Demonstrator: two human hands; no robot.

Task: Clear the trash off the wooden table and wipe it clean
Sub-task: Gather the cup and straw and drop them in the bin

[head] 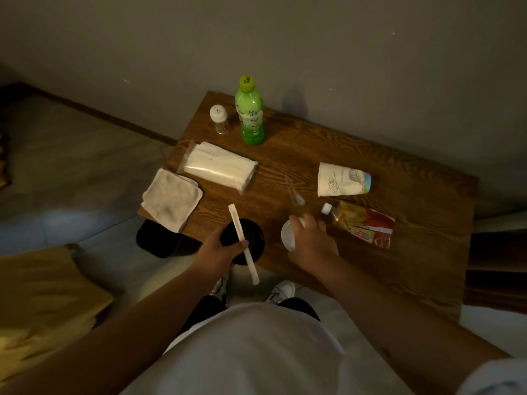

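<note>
Your left hand [219,252] grips a round black bowl [245,240] and a white paper-wrapped stick [242,240] at the wooden table's [370,266] near edge; your right hand [310,240] curls round a white plastic lid [289,233].

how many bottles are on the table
2. A green bottle stands upright at the far edge beside the small shaker; a flattened bottle with a white cap lies on its side near the right hand. None looks hidden.
</note>
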